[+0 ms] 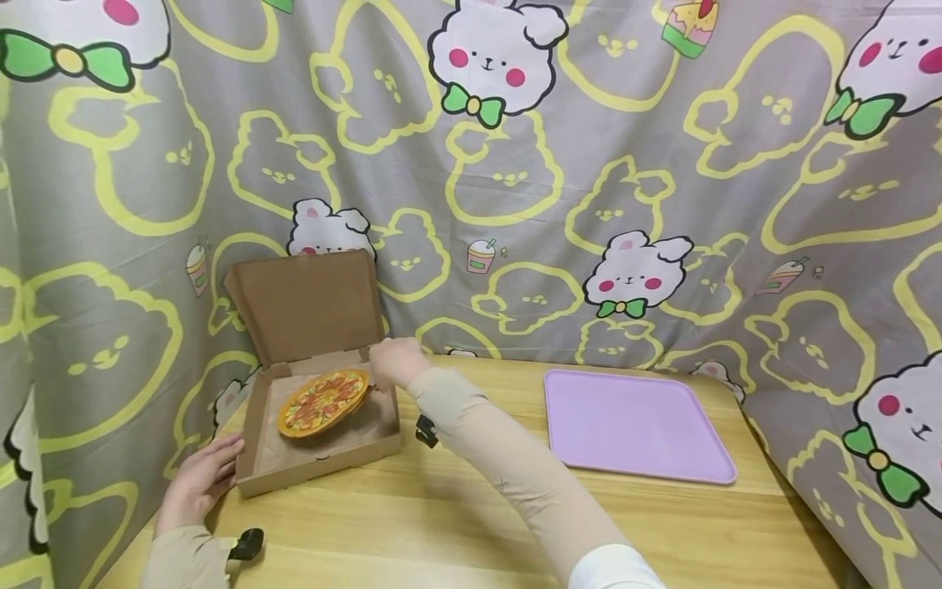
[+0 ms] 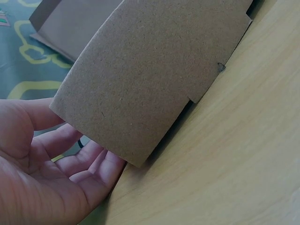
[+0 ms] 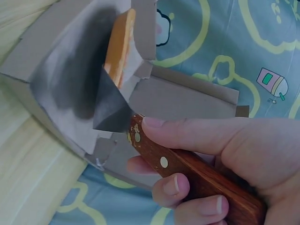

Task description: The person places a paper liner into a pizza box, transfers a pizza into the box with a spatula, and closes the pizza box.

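Note:
A wooden-handled pizza server (image 3: 164,161) is gripped by my right hand (image 1: 397,362), its thumb along the handle in the right wrist view (image 3: 201,140). The server's metal blade (image 3: 112,105) lies under a toy-like pizza (image 1: 324,402), which tilts above the paper-lined floor of an open cardboard box (image 1: 320,468). Seen edge-on in the right wrist view, the pizza (image 3: 121,44) casts a shadow in the box. My left hand (image 1: 199,478) rests against the box's left side near its front corner, fingers loosely bent in the left wrist view (image 2: 56,168).
A lilac tray (image 1: 636,425) lies on the right part of the wooden table (image 1: 456,507). The box lid (image 1: 309,307) stands up at the back, near a patterned grey curtain (image 1: 515,204) that surrounds the table.

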The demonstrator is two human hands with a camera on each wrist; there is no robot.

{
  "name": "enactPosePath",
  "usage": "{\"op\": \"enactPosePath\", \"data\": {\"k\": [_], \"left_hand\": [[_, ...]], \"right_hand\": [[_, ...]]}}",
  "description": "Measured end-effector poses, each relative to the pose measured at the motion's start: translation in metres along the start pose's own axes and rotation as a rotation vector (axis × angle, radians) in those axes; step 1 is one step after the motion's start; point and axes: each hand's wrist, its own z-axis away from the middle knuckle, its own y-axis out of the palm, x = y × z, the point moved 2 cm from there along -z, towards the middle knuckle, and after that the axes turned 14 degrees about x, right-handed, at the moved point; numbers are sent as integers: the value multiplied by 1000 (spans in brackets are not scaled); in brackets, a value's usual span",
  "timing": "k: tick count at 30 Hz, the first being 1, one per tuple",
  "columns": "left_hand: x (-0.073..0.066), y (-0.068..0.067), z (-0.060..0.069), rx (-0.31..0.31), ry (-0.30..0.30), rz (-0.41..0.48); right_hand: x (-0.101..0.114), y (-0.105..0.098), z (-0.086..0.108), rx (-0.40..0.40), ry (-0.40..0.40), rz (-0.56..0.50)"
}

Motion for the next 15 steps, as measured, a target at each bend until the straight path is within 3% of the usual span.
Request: {"op": "enactPosePath", "data": {"k": [6, 15], "left_hand": [[0, 1, -1, -2, -2, -8], [0, 1, 1, -2, 1, -10]], "right_hand": [[3, -12, 2, -55, 11, 28], [-3, -24, 6, -11, 25, 64]]}}
